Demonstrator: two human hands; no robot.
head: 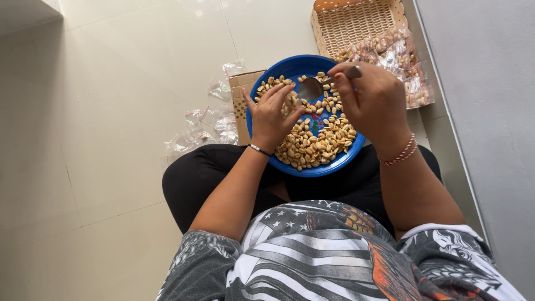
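Partly hidden behind right hand (pixel 374 103): metal spoon (pixel 312 88), handle pinched in closed grip, bowl over peanuts (pixel 317 139). Left hand (pixel 273 114) half curled, pinching something small, hard to make out. Blue plate (pixel 278 72) resting on lap. Beyond, wicker basket (pixel 351 22) cut off at top edge, filled packets (pixel 395 56), empty plastic bags (pixel 206 125) on floor (pixel 111 111).

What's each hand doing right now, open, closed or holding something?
Left hand: fingers pinched around a small clear bag over the blue plate.
Right hand: closed on a metal spoon.
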